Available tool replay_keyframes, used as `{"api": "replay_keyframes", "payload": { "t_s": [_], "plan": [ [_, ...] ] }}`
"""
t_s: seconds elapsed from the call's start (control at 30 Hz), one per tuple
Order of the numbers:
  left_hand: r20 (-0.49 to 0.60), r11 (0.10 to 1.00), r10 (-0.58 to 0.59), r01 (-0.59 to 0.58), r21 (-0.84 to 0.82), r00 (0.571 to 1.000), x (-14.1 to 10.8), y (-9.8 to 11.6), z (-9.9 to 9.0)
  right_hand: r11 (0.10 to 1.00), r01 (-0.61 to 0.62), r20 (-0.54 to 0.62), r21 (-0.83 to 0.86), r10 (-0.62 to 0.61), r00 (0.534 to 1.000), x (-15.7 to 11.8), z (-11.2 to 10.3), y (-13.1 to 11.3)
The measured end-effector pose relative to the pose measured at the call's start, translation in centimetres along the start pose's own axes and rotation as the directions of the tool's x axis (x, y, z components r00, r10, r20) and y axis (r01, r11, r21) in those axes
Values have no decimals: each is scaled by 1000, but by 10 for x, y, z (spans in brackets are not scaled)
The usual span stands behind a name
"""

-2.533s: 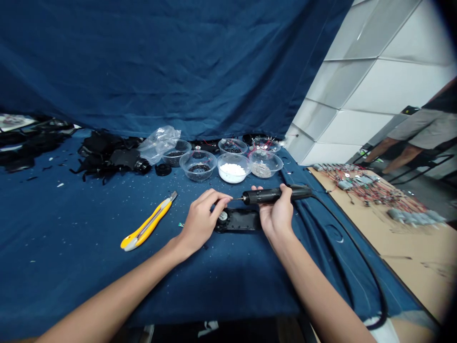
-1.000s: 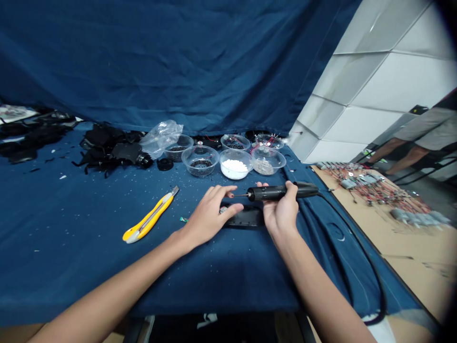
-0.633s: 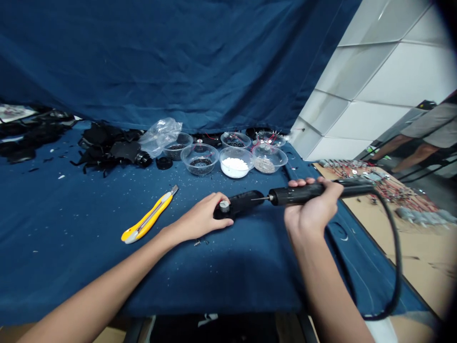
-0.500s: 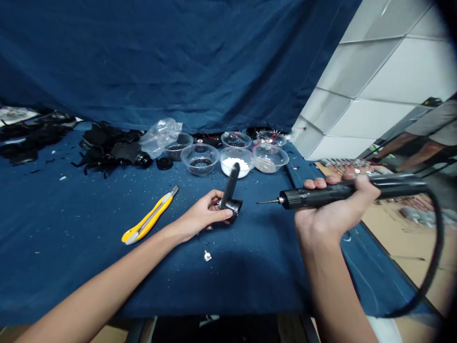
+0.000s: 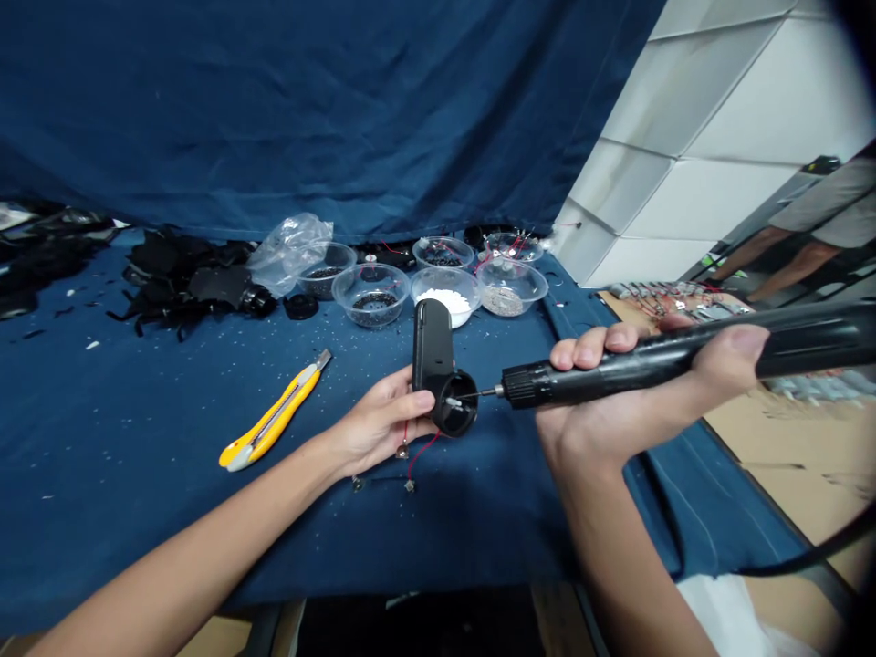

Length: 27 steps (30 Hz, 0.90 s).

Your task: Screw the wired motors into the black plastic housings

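Note:
My left hand (image 5: 387, 415) is closed around a black plastic housing (image 5: 433, 351) with a round, open end facing right. Red wires with small metal parts (image 5: 410, 485) dangle beneath it. In my right hand (image 5: 636, 392) lies a black electric screwdriver (image 5: 595, 379), held level, its cord trailing off to the right. The thin bit (image 5: 487, 392) reaches into the housing's round opening, close to a small white piece inside. Whether the tip touches a screw is too small to tell. A yellow utility knife (image 5: 274, 415) rests on the blue cloth left of my left hand.
Several clear plastic bowls (image 5: 373, 297) of small parts stand at the back, one with white pieces. Black parts (image 5: 184, 274) and a clear bag (image 5: 291, 251) lie back left. Wired parts sit on a cardboard surface (image 5: 753, 438) at right. Another person's legs (image 5: 787, 255) show beyond.
The housing has turned, so its broad face and round opening now show. My right hand has brought the screwdriver left, and its bit has entered the opening. Wires now hang into view.

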<state>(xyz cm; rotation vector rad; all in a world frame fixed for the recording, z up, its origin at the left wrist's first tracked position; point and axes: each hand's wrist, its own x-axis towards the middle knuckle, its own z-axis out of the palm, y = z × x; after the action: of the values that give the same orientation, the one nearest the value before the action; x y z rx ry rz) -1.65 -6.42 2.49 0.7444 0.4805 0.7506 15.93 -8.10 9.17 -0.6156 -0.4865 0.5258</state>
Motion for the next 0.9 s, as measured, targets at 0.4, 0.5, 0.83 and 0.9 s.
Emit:
{"api": "replay_keyframes", "payload": {
  "t_s": [0.4,0.5,0.83,0.9],
  "plan": [
    [-18,997,16,-17,-82,1000,0,-6,5,997,71,48,6,-72,996,-12,1,5],
    [18,994,28,-26,-104,999,0,-7,4,997,74,88,35,-76,993,-14,1,3],
    [75,996,27,-21,-82,997,0,-10,0,993,80,243,91,-100,965,-16,0,-1],
    [78,997,11,-6,-71,997,0,-10,0,990,67,259,121,-96,961,-15,1,-2]
  ]
}}
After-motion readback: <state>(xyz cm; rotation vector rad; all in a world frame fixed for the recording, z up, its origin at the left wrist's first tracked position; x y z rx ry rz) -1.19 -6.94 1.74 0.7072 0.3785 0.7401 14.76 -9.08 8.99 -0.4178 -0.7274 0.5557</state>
